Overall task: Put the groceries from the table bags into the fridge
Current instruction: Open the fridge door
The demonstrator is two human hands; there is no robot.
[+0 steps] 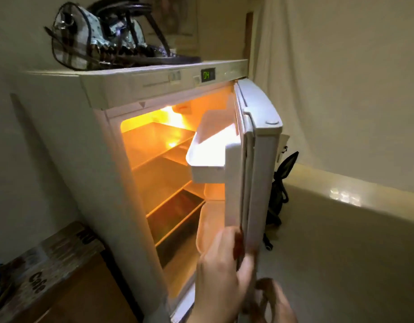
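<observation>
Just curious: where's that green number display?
In the head view, the green display sits on the fridge's top control strip, above the open door.

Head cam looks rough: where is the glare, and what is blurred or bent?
Head view: the interior lamp blows out the fridge top shelf in orange glare; the hand on the door edge is motion-blurred, a second blurred shape sits lower right; wide-angle bends the cabinet lines; the room is dim.

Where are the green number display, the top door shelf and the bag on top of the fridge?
Green number display (208,75): head view, on the lit digits in the fridge's top panel.
Top door shelf (209,152): head view, on its white floor inside the rim.
Bag (103,38): head view, on its clear patterned side.
</observation>
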